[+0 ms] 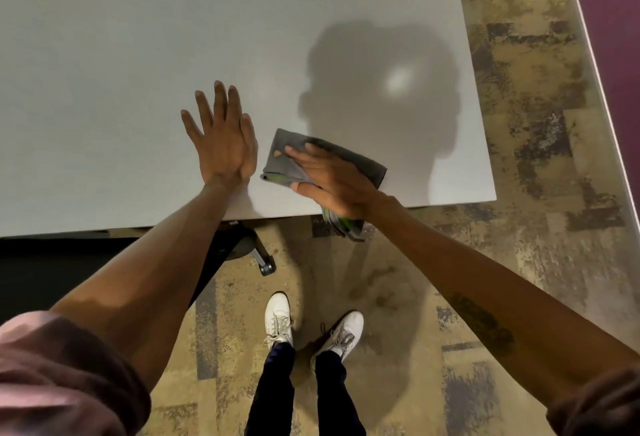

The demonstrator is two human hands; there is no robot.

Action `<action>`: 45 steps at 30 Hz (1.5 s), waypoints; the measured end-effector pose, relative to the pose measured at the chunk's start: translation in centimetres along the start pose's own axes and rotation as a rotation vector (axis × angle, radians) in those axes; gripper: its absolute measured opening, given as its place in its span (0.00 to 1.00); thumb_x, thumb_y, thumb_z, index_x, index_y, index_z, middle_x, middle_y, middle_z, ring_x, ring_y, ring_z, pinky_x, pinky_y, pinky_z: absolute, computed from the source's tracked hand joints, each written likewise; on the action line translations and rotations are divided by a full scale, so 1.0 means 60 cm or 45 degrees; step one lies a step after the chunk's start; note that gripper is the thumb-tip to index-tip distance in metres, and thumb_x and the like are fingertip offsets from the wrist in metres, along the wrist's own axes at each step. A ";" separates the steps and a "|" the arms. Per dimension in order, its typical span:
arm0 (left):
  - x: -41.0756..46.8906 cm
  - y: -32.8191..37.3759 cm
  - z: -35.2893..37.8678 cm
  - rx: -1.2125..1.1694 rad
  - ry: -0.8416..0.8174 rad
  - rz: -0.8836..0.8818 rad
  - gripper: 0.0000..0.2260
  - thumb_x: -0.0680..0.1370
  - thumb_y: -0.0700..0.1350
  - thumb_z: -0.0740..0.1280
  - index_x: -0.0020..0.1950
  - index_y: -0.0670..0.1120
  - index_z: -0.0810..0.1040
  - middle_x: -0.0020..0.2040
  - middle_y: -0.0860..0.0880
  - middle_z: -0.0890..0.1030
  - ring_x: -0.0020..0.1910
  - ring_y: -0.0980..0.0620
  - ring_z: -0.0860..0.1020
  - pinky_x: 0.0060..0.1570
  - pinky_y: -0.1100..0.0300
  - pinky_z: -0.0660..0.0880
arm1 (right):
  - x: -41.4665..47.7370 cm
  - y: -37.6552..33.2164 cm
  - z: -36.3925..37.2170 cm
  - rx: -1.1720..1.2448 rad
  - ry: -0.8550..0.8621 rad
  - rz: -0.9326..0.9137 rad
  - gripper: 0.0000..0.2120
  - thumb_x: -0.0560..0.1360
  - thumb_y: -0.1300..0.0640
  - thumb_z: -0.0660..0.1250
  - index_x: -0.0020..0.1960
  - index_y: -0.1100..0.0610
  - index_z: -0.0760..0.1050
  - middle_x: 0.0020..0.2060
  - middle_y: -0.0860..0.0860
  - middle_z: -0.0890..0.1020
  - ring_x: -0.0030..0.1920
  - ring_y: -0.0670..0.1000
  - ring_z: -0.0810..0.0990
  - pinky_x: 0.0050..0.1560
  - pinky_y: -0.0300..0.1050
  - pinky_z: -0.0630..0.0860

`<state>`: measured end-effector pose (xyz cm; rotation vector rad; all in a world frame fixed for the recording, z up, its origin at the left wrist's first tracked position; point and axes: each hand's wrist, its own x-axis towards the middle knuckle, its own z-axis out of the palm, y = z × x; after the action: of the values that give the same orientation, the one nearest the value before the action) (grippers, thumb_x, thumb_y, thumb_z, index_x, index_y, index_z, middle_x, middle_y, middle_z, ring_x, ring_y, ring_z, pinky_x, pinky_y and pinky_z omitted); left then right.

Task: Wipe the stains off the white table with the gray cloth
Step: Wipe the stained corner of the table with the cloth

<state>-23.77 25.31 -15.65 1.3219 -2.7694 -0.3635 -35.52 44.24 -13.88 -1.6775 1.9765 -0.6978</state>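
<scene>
The white table (138,54) fills the upper left of the head view; I see no distinct stains on it. My left hand (221,137) lies flat on the tabletop near its front edge, fingers spread, holding nothing. Just to its right, my right hand (332,179) presses flat on the gray cloth (284,158), which has a green trim. The cloth is folded on the table, and one end of it hangs over the front edge below my wrist. My head's shadow falls on the table behind the cloth.
The table's right edge and front right corner (493,196) are close to my right hand. A dark chair base with a caster (266,267) stands under the table's front edge. Patterned carpet (519,124) surrounds the table, and my white shoes (313,328) stand on it.
</scene>
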 end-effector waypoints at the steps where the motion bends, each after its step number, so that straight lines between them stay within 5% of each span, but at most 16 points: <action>1: -0.001 0.001 -0.001 0.000 0.001 -0.001 0.26 0.87 0.53 0.43 0.85 0.47 0.53 0.85 0.47 0.52 0.84 0.38 0.48 0.80 0.33 0.45 | -0.010 -0.004 0.002 0.001 0.005 -0.053 0.27 0.81 0.51 0.62 0.77 0.59 0.60 0.75 0.56 0.67 0.72 0.34 0.47 0.71 0.23 0.36; 6: -0.001 0.001 -0.001 -0.013 0.005 0.006 0.26 0.87 0.53 0.44 0.85 0.48 0.53 0.85 0.48 0.52 0.84 0.39 0.47 0.79 0.33 0.45 | -0.056 -0.016 0.017 0.023 -0.145 -0.103 0.28 0.82 0.48 0.59 0.79 0.56 0.57 0.77 0.49 0.65 0.78 0.44 0.56 0.80 0.47 0.50; 13: -0.002 0.004 0.004 -0.010 0.004 -0.002 0.26 0.87 0.53 0.44 0.85 0.48 0.53 0.85 0.48 0.52 0.84 0.39 0.48 0.79 0.33 0.46 | -0.092 -0.007 0.042 -0.241 -0.066 -0.410 0.26 0.82 0.48 0.60 0.75 0.60 0.65 0.77 0.52 0.65 0.79 0.49 0.57 0.79 0.54 0.55; 18: -0.002 0.004 0.002 0.000 0.012 -0.016 0.26 0.87 0.53 0.45 0.84 0.48 0.54 0.85 0.48 0.53 0.84 0.39 0.48 0.80 0.34 0.45 | -0.092 0.001 0.062 -0.492 0.062 -0.557 0.20 0.80 0.45 0.62 0.68 0.54 0.75 0.76 0.52 0.65 0.79 0.54 0.57 0.77 0.57 0.58; 25: -0.003 0.002 0.005 -0.028 0.047 -0.007 0.25 0.87 0.53 0.46 0.84 0.47 0.57 0.85 0.48 0.55 0.84 0.40 0.50 0.80 0.36 0.46 | -0.090 0.000 0.090 -0.500 0.392 -0.544 0.13 0.79 0.56 0.65 0.62 0.52 0.81 0.71 0.51 0.73 0.75 0.54 0.66 0.74 0.59 0.65; 31: -0.006 -0.008 0.008 -0.023 0.092 -0.018 0.25 0.87 0.53 0.46 0.83 0.47 0.60 0.84 0.47 0.59 0.84 0.40 0.53 0.79 0.36 0.49 | -0.092 -0.001 0.083 -0.446 0.313 -0.537 0.14 0.82 0.52 0.60 0.58 0.53 0.83 0.71 0.50 0.73 0.76 0.52 0.66 0.75 0.57 0.63; 38: -0.007 0.002 0.005 0.022 0.083 -0.030 0.22 0.87 0.50 0.49 0.80 0.45 0.62 0.82 0.47 0.62 0.82 0.38 0.57 0.77 0.34 0.55 | -0.147 0.046 0.042 -0.439 0.398 -0.478 0.11 0.77 0.58 0.65 0.55 0.51 0.84 0.68 0.48 0.77 0.73 0.50 0.70 0.72 0.54 0.69; 45: -0.003 0.006 -0.001 0.032 0.085 -0.016 0.21 0.87 0.51 0.49 0.77 0.44 0.65 0.81 0.46 0.64 0.80 0.38 0.58 0.75 0.33 0.56 | -0.214 0.120 -0.034 -0.486 0.243 -0.442 0.10 0.77 0.54 0.69 0.56 0.47 0.83 0.70 0.48 0.75 0.73 0.51 0.70 0.72 0.56 0.68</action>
<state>-23.92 25.63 -15.49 1.3324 -2.7214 -0.2806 -40.26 58.05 -16.73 -2.2967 2.0677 -0.6463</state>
